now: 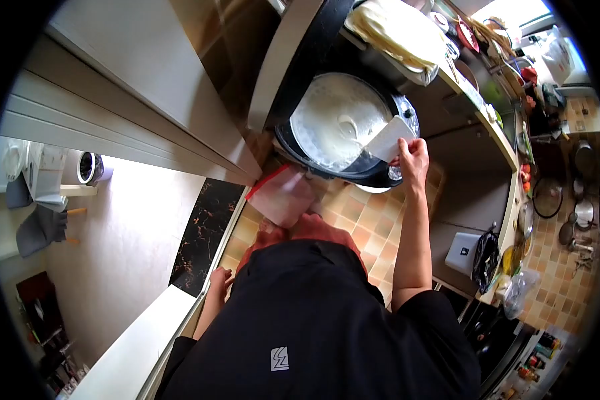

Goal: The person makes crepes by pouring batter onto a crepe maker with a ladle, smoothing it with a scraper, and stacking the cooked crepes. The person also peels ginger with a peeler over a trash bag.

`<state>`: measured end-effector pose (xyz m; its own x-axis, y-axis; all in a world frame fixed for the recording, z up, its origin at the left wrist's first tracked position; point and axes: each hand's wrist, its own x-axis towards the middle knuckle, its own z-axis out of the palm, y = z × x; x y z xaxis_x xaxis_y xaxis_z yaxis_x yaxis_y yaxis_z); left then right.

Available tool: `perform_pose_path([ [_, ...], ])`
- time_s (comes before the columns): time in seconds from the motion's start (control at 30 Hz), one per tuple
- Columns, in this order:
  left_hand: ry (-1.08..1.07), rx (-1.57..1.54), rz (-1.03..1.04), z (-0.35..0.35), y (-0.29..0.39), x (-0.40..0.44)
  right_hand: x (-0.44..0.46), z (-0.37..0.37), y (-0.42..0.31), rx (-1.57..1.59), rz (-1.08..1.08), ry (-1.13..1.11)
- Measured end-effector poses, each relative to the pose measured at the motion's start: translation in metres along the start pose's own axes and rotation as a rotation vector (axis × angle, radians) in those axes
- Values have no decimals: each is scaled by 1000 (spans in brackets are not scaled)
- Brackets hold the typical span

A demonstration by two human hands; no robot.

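My right hand [413, 160] is closed around the edge of a flat white scraper [391, 138]. The scraper's far edge reaches over the right side of a round black griddle [284, 141]. Pale, wet batter [327, 120] covers most of the griddle, with a swirl near its middle and uneven streaks close to the scraper. My left hand [221, 277] hangs low by my side, away from the griddle, its fingers loosely bent and apart with nothing seen in them.
Beyond the griddle lies a stack of thin pale sheets [393, 33]. A pinkish bag with a red edge [283, 197] is between the griddle and my legs. On the right runs a counter [507, 143] with kitchenware; a white box [463, 252] is fixed below. A doorway opens at left.
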<state>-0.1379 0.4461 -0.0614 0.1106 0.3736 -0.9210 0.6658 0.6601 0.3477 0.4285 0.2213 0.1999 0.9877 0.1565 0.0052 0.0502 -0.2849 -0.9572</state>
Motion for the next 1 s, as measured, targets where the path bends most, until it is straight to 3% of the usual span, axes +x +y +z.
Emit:
perform_pose_path([
  [0.17,54,-255,-52,12,-6,-12,-8,-2,-59,27,-140,30],
  [0.23,59,-253,-93,19,-13,-12,6,-5,-25,8,-123,-85],
  [0.3,69,-268,-121,18,-29,-3,18,-10,19,-211,-113,-72],
  [0.37,84,-321,-136,21,-53,12,29,-7,-9,-184,-204,-128],
  [0.4,-5,-333,-84,21,-54,-7,18,-11,-23,-180,-215,-159],
  [0.43,-151,-510,-94,5,-114,52,19,-10,-38,-194,-179,-189],
  [0.5,-204,-611,-68,12,-137,51,29,-5,-49,-128,-265,-288],
  [0.57,-137,-262,324,26,-126,-5,33,5,-71,-382,-585,-256],
  [0.63,-28,-181,302,49,-88,-48,39,17,-84,-584,-826,-274],
  [0.7,98,-381,-107,68,-53,-47,51,25,-83,-798,-1146,-346],
  [0.83,178,-444,-127,90,-50,-65,68,44,-62,-949,-1315,-484],
  [1.0,75,-470,-108,92,-92,-47,74,49,-40,-958,-1359,-645],
])
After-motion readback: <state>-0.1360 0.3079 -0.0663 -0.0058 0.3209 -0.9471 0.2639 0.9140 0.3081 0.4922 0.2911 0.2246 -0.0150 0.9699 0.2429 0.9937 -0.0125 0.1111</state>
